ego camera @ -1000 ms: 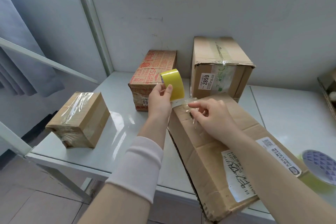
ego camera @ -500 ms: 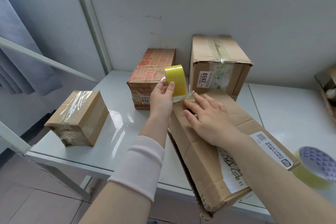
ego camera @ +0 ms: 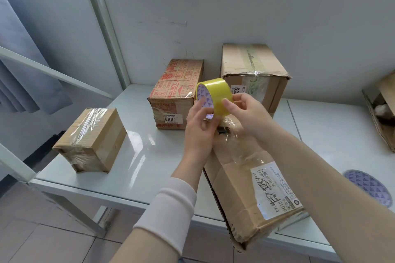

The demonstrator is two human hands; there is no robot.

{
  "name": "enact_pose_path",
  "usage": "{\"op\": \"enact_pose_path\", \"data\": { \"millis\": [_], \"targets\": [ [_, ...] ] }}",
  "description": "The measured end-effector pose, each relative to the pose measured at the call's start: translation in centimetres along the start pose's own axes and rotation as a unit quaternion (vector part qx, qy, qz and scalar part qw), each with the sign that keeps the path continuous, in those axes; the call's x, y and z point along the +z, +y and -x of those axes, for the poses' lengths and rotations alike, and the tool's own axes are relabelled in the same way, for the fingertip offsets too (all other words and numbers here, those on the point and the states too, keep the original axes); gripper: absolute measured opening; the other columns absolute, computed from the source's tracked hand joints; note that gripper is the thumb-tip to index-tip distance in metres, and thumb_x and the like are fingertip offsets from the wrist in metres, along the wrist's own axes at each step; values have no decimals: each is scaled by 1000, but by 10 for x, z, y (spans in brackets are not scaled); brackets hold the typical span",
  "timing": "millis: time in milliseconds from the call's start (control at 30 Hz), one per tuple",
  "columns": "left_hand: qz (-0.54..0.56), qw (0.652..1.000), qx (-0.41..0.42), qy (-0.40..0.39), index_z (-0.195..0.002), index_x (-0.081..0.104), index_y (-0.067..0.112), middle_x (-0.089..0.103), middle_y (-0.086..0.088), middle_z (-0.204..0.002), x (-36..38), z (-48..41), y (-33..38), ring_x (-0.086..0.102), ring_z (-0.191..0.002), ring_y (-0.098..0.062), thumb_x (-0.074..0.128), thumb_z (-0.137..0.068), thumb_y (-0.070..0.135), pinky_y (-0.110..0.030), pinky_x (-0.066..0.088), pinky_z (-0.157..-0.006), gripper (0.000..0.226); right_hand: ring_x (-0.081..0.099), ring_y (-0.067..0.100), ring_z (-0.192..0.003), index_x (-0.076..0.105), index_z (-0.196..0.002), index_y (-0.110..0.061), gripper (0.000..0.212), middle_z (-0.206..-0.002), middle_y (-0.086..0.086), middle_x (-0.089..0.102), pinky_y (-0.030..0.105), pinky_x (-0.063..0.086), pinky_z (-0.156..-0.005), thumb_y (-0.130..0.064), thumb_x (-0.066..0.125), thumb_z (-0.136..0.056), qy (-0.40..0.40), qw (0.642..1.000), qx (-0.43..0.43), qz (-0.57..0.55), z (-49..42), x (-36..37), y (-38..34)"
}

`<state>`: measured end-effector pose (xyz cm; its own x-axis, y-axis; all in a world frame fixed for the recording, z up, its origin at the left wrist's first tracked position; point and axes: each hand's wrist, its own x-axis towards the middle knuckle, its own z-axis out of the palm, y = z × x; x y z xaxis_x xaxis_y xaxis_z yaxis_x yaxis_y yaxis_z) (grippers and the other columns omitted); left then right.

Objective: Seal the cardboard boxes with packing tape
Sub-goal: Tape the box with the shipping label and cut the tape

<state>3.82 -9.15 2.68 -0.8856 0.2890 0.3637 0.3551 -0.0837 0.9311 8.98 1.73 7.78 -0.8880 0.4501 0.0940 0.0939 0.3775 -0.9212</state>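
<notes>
Yellow tape roll (ego camera: pixel 216 94) held by left hand (ego camera: pixel 199 127) and right hand (ego camera: pixel 251 116) fingers, just above cardboard box (ego camera: pixel 245 179) far end; box overhangs table (ego camera: pixel 136 156) near edge.

We found the tape roll (ego camera: pixel 216 92) glossy yellow plastic, the nearest box (ego camera: pixel 237 190) creased matt cardboard, the tabletop (ego camera: pixel 139 156) smooth and shiny.

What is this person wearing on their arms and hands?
The left hand and right hand are bare: no gloves, rings or watch show. A pale whitish cloth sleeve wraps the left forearm. The right arm shows no sleeve in view.
</notes>
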Motion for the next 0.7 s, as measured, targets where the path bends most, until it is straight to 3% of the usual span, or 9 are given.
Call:
{"op": "enact_pose_path", "data": {
  "millis": [67, 133, 200, 267, 367, 467, 500, 633, 700],
  "targets": [
    [-99, 994, -13, 39, -92, 58, 24, 28, -8, -144, 3, 4, -2, 22, -135, -16, 75, -79, 10, -3, 20, -101, 25, 56, 15, -89, 56, -89, -21, 12, -90, -1, 61, 25, 47, -81, -30, 63, -87, -14, 999, 8, -30, -8, 1, -4],
    [-127, 986, -92, 56, -103, 40, 27, 17, -10, -143, 5, 7, -1, 13, -138, -18, 79, -73, 19, -19, 20, -111, 50, 54, 14, -83, 55, -87, -18, 9, -88, 2, 60, 20, 43, -74, -22, 63, -88, -31, 998, 2, -60, -13, 2, -7],
    [-62, 979, -192, 39, -102, 31, 19, 27, -9, -135, 6, 4, -2, 32, -131, -21, 78, -75, 22, -31, 33, -109, 54, 53, 15, -84, 55, -92, -14, 9, -92, 4, 60, 21, 43, -75, -19, 62, -88, -47, 996, 1, -73, -18, 2, -9],
    [4, 968, -250, 3, -104, 40, 18, 49, -4, -119, 4, 0, -5, 54, -107, -18, 76, -77, 22, -32, 46, -95, 44, 53, 15, -84, 55, -95, -12, 12, -93, 5, 60, 23, 43, -76, -20, 62, -89, -60, 997, 4, -55, -19, 4, -10],
    [0, 968, -246, -49, -81, 66, 15, 67, -5, -81, 3, -3, -8, 61, -79, -19, 68, -63, 30, -33, 48, -77, 23, 54, 14, -77, 55, -85, -15, 10, -85, 3, 59, 22, 44, -69, -20, 62, -88, -40, 997, -3, -62, -21, 8, -20],
    [-6, 967, -254, -34, -90, 69, 6, 70, -6, -88, 5, -6, -15, 63, -83, -19, 70, -54, 33, -31, 49, -79, 46, 53, 18, -74, 56, -79, -16, 15, -80, 2, 57, 33, 46, -70, -27, 63, -87, 7, 990, -5, -144, -18, 3, -52],
    [-11, 966, -256, -28, -91, 67, 3, 69, -7, -88, 6, -8, -18, 62, -82, -18, 71, -51, 34, -30, 47, -78, 51, 51, 17, -73, 57, -79, -15, 19, -78, 2, 55, 34, 44, -70, -31, 63, -87, 22, 991, -6, -129, -14, 0, -62],
    [12, 970, -236, -58, -72, 55, 2, 54, -8, -75, 6, -7, -17, 45, -74, -17, 63, -54, 16, -30, 36, -68, 24, 47, 15, -74, 63, -92, -8, 30, -82, 3, 55, 29, 38, -68, -38, 60, -88, 24, 1000, -11, 16, 26, -16, -71],
    [13, 967, -250, -34, -85, 62, -3, 66, -12, -86, 6, -6, -18, 56, -78, -17, 67, -47, 27, -29, 45, -70, 49, 45, 16, -72, 65, -90, -2, 39, -80, 6, 54, 30, 36, -65, -40, 58, -88, 38, 999, -8, 25, 52, -31, -67]
  ]
}}
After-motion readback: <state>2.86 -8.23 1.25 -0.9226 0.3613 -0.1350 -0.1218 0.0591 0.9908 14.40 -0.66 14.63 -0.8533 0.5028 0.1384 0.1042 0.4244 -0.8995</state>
